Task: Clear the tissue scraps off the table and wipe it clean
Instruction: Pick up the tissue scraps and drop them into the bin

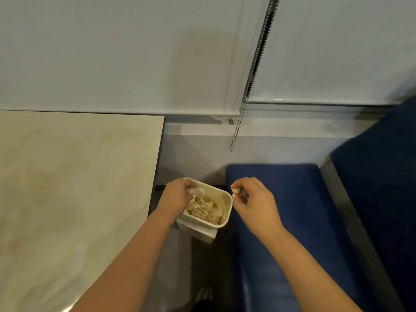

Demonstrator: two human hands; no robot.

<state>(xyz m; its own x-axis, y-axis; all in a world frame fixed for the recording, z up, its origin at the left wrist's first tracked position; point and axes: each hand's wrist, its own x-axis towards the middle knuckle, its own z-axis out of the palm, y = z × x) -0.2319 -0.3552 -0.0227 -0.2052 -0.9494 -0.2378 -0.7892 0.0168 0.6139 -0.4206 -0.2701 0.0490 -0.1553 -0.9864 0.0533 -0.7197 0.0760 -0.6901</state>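
Both forearms are cut off by the lower edge. A pale tissue scrap is gripped by the curled fingers of the left hand over the near corner of a cream bin, which stands on the floor between the table and a blue seat. Crumpled tissue is piled inside the bin. A tiny scrap, hard to make out, is pinched in the right hand just beside the rim. A bead chain hangs at the wall beyond.
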